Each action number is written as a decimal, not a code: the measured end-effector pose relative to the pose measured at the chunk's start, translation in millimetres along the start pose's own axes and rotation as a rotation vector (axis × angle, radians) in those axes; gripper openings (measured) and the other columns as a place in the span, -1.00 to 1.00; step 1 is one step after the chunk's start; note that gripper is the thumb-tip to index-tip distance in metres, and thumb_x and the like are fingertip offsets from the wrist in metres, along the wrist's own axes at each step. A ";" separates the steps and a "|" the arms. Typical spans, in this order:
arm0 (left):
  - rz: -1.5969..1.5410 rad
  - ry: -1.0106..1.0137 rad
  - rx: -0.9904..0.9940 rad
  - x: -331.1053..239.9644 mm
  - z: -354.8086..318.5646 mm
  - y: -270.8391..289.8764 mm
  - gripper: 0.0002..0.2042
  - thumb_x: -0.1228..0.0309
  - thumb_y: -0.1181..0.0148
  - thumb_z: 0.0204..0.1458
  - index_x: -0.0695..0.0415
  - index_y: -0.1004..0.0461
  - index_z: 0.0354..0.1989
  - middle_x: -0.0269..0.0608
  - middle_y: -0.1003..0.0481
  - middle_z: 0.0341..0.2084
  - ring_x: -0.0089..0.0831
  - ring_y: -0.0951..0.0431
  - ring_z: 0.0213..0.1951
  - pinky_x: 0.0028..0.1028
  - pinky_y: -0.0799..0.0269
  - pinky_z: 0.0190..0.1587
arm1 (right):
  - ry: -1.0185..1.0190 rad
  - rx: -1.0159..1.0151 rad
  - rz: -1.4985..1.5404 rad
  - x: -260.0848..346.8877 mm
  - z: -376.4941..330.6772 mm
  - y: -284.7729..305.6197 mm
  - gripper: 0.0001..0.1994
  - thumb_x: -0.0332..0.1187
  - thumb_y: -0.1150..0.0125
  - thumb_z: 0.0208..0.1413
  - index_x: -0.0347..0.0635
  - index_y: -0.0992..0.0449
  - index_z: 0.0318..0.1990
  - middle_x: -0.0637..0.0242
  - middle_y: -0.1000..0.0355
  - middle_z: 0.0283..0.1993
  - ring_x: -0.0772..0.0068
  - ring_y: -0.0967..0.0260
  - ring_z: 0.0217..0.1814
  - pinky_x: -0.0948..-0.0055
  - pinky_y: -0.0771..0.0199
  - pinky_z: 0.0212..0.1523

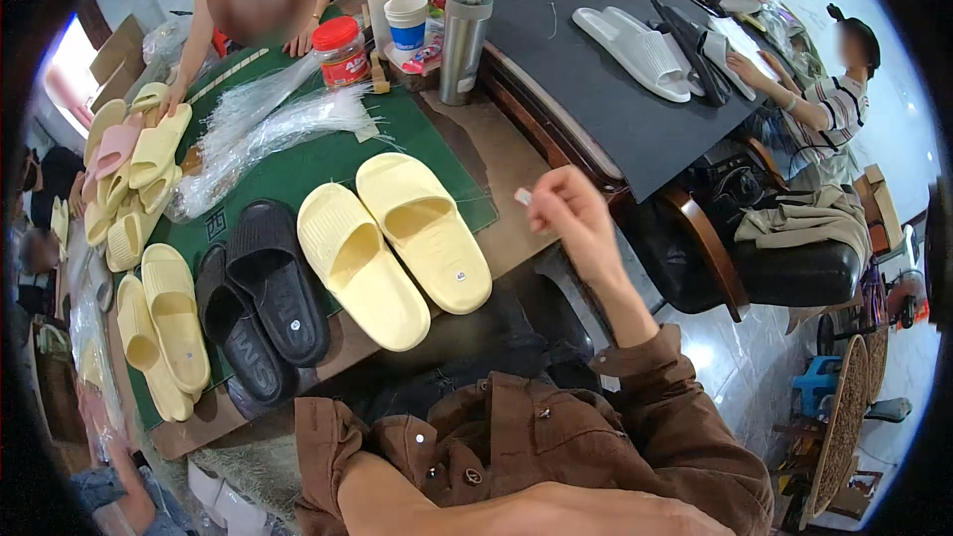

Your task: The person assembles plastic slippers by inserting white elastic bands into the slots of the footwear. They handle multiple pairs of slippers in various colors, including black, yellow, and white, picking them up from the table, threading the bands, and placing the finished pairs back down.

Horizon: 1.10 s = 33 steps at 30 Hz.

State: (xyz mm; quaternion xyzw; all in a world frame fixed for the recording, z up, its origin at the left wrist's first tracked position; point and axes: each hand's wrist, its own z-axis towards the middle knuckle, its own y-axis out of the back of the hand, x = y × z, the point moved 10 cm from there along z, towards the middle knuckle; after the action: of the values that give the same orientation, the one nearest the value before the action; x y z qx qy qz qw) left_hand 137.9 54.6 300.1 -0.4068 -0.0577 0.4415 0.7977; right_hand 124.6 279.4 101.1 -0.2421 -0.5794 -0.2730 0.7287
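My right hand (571, 213) is raised over the table's right edge, its thumb and fingers pinching a small white piece (523, 197) that is too small to identify. Left of it lies a pair of pale yellow slide slippers (405, 246), toes pointing away from me, a small round white sticker on the right one's insole. Beside them rest black slippers (288, 303) and another yellow pair (174, 323). My left forearm crosses my body at the lower edge; the left hand (620, 514) is partly cut off there and its fingers are hidden.
Clear plastic strands (268, 144), a red-lidded jar (340, 52), a paper cup (406, 22) and a steel tumbler (465, 40) stand beyond. A co-worker's hand touches piled slippers (127, 174) at left. Another person handles slippers (635, 52) on the dark table at right.
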 end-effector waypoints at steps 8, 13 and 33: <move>0.055 -0.048 0.027 -3.1 1.6 -4.2 -0.17 -0.04 0.42 0.30 0.67 -0.49 -0.40 0.43 -0.51 -0.47 0.00 -0.60 -0.51 -0.29 -0.58 -0.50 | 0.312 -0.497 -0.106 47.6 0.0 145.2 -0.86 -0.32 -0.10 0.25 -0.19 -0.37 -0.22 0.53 -0.25 -0.42 0.74 -0.10 -0.41 0.68 -0.12 -0.40; 0.481 0.195 0.085 18.5 8.0 41.1 -0.26 -0.03 0.40 0.30 0.54 -0.50 -0.25 0.20 -0.52 -0.25 -0.15 -0.54 -0.21 -0.36 -0.42 -0.13 | 0.160 -0.545 -0.430 32.7 26.9 220.8 -0.74 -0.22 -0.06 0.28 -0.27 -0.43 -0.13 0.52 -0.24 -0.39 0.70 -0.08 -0.42 0.63 -0.13 -0.36; 2.282 0.507 0.039 -13.7 -35.3 300.3 -0.52 0.34 -0.04 0.17 0.14 -0.20 0.28 0.10 -0.11 0.28 0.05 0.03 0.36 0.02 0.17 0.35 | -0.021 -0.524 -0.678 -11.3 168.7 279.9 -0.66 -0.22 0.15 0.27 -0.08 -0.57 -0.05 0.26 -0.37 -0.33 0.34 -0.31 -0.25 0.41 -0.26 -0.15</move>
State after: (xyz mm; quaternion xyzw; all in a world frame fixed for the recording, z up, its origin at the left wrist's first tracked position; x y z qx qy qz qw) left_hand -51.9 107.0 70.2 -0.2868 0.5090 0.8088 -0.0670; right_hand 192.3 598.9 115.5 -0.2179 -0.5447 -0.6326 0.5056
